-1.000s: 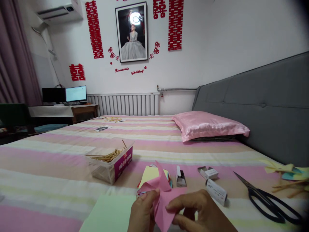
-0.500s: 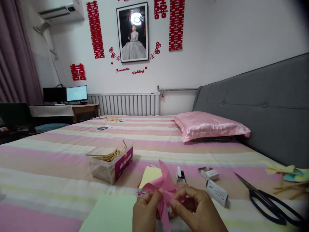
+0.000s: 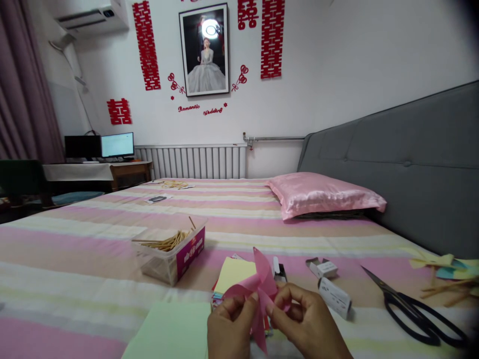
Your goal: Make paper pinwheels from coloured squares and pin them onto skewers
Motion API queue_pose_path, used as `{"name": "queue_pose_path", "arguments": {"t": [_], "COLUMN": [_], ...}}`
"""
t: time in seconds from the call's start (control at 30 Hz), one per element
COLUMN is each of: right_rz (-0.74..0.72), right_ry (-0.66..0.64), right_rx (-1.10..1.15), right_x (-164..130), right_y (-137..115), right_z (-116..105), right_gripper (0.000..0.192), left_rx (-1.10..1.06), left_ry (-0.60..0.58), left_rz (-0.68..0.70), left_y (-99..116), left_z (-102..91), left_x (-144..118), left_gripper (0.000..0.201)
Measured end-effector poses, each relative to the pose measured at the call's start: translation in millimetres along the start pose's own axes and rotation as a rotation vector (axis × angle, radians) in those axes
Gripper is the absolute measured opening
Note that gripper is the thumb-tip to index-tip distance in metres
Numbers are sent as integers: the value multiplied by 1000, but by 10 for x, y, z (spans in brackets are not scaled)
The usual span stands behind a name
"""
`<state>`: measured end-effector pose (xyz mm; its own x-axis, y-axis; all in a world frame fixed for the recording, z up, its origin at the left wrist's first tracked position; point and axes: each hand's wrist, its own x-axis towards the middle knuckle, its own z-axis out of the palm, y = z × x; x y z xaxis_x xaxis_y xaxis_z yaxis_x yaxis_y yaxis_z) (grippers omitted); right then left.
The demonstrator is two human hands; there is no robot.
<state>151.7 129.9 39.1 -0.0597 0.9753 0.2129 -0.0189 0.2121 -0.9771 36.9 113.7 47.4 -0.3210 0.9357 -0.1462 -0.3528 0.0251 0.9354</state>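
Note:
Low in the middle of the view, my left hand (image 3: 228, 326) and my right hand (image 3: 305, 324) both pinch a folded pink paper (image 3: 258, 286) over the bed. The paper's flaps curl up and inward between my fingertips, like pinwheel blades. Just behind it lies a stack of coloured paper sheets (image 3: 234, 274) with a yellow one on top. A small stapler (image 3: 279, 271) rests right behind my right hand's fingers.
A clear box of wooden sticks (image 3: 170, 252) stands to the left. A light green sheet (image 3: 170, 331) lies by my left wrist. Two small staple boxes (image 3: 329, 284), black scissors (image 3: 415, 311) and finished paper pinwheels (image 3: 445, 269) lie to the right. A pink pillow (image 3: 322, 194) sits by the grey headboard.
The pink paper went from a loose open sheet to gathered flaps. My right hand moved left and up to meet the left at the paper's centre.

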Motion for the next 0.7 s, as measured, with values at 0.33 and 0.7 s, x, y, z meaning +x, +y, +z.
{"name": "queue_pose_path", "arguments": {"t": [0.33, 0.7], "right_rz": [11, -43], "right_ry": [11, -38], "right_rx": [-67, -95], "right_x": [10, -31], "right_y": [-59, -101], "right_z": [-21, -35], "right_gripper": [23, 31], "left_rx": [47, 24], "left_ry": [59, 12], "left_rz": [64, 37], "left_y": [96, -3], "left_z": [114, 26], "left_x": [-94, 5], "left_gripper": [7, 17]}}
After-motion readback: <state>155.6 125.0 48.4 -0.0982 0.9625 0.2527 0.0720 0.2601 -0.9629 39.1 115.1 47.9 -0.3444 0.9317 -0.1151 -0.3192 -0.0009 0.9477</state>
